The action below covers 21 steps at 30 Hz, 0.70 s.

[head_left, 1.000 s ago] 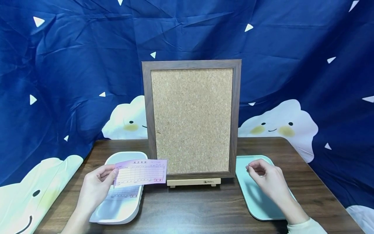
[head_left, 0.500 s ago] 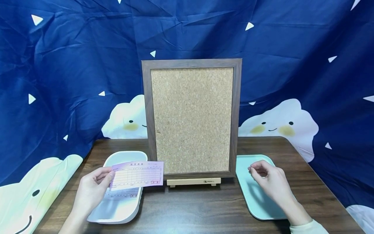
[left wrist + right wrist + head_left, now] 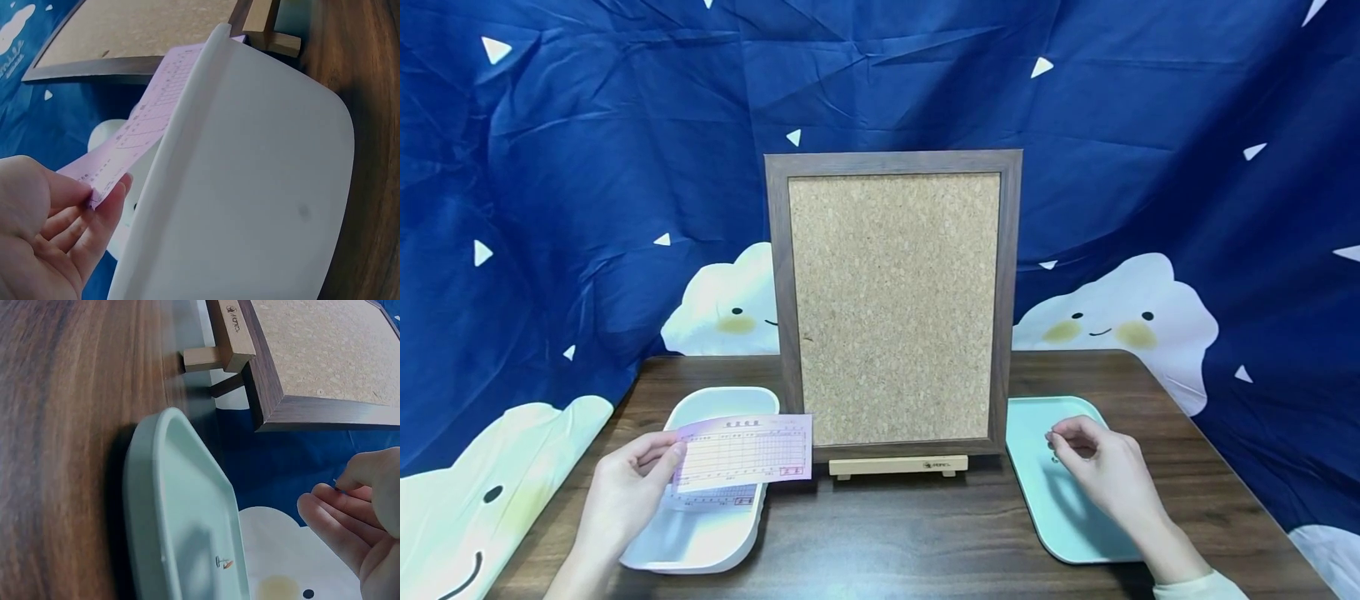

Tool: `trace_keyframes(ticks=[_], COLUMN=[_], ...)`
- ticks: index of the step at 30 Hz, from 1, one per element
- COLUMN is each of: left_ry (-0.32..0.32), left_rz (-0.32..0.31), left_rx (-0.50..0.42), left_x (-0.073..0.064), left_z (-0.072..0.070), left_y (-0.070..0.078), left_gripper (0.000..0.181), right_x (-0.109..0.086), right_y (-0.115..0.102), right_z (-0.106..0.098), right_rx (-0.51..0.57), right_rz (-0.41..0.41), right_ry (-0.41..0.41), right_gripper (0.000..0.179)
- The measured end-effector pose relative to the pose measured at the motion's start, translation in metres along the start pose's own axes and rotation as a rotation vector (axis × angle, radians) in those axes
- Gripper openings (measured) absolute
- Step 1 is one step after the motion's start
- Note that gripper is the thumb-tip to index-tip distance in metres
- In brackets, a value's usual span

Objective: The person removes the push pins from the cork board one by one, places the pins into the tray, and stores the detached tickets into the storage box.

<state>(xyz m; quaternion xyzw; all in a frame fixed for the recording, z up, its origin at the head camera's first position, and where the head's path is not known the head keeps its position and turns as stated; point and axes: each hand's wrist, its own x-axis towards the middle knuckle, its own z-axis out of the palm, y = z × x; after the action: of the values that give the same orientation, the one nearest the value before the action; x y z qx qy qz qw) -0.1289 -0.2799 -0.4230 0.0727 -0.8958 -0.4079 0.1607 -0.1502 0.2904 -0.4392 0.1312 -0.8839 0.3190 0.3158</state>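
Observation:
My left hand [image 3: 628, 492] pinches the left edge of a pink-purple receipt slip [image 3: 745, 454], printed with a ruled table and a red stamp box. The slip hangs above a white tray [image 3: 700, 542], where another printed slip [image 3: 730, 497] lies partly hidden. On the right, my right hand [image 3: 1105, 467] pinches a tiny push pin [image 3: 336, 484] between thumb and forefinger, mostly covered by the fingertips. Below it is a mint-green tray [image 3: 1067, 542]. A few small pins [image 3: 225, 563] lie in that tray.
A framed cork board [image 3: 895, 308] stands upright between the trays on a small wooden easel [image 3: 898, 466]. Everything rests on a dark wooden table [image 3: 880, 533]. Behind hangs a blue curtain [image 3: 587, 167] with cloud prints.
My left hand has drawn the receipt slip a little left, away from the board. My right hand has shifted slightly right and down, still pinching the pin.

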Motion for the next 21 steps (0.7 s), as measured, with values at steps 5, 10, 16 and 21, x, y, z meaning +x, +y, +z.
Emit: trace_keyframes(ticks=[5,10,16,21], left_ry=[0.005,0.004,0.031,0.023], left_rz=[-0.039,-0.042,0.006,-0.005], left_rx=[0.026,0.038,0.028,0.045], left_x=[0.0,0.001,-0.002,-0.001], left_z=[-0.003,-0.008,-0.013,-0.018], left_y=[-0.003,-0.008,-0.015,-0.019], left_gripper=[0.024,0.027,0.023,0.026], right_x=[-0.003,-0.006,-0.008,-0.009], right_y=[0.005,0.008,0.012,0.015], right_z=[-0.004,-0.007,-0.007,-0.007], right_rx=[-0.007,-0.025,-0.024,-0.026], right_rz=[0.015,0.054,0.065,0.065], right_ry=[0.012,0.002,-0.001,-0.01], right_gripper=[0.021,0.021,0.022,0.02])
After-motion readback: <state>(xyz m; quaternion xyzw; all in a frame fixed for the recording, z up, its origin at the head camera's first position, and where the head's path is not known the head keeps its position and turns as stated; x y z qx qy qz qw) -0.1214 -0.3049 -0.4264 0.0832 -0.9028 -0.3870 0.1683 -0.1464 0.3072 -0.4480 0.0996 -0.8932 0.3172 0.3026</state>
